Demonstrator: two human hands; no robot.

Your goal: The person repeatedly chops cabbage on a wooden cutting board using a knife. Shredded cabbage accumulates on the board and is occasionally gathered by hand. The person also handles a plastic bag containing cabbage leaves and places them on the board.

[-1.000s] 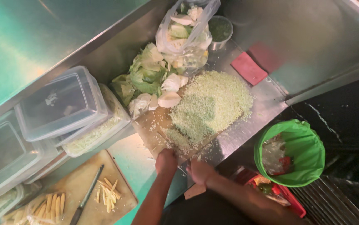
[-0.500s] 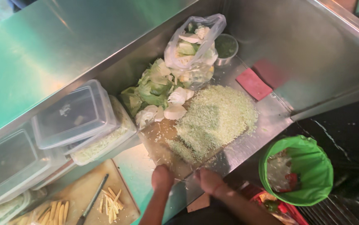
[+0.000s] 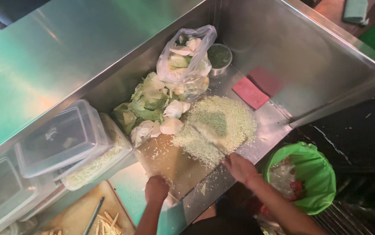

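A wooden cutting board (image 3: 165,161) lies on the steel counter with a heap of finely shredded cabbage (image 3: 226,122) at its far end. My right hand (image 3: 239,167) grips a knife (image 3: 207,134); its blurred blade lies across the near side of the heap. My left hand (image 3: 157,189) is curled into a fist at the board's near edge, a pale scrap just below it. Cabbage leaves and white chunks (image 3: 148,104) are piled against the back wall beside the board.
A clear plastic bag (image 3: 187,56) of cabbage pieces, a small steel bowl (image 3: 219,56) and a red cloth (image 3: 250,92) sit behind the heap. Stacked plastic containers (image 3: 61,139) stand left, above a second board (image 3: 78,213) with a knife (image 3: 94,215). A green-lined bin (image 3: 309,174) is on the right.
My two hands were close together at the board's near edge; the right hand has moved right and forward, bringing the knife into the shredded heap. The camera view has shifted slightly.
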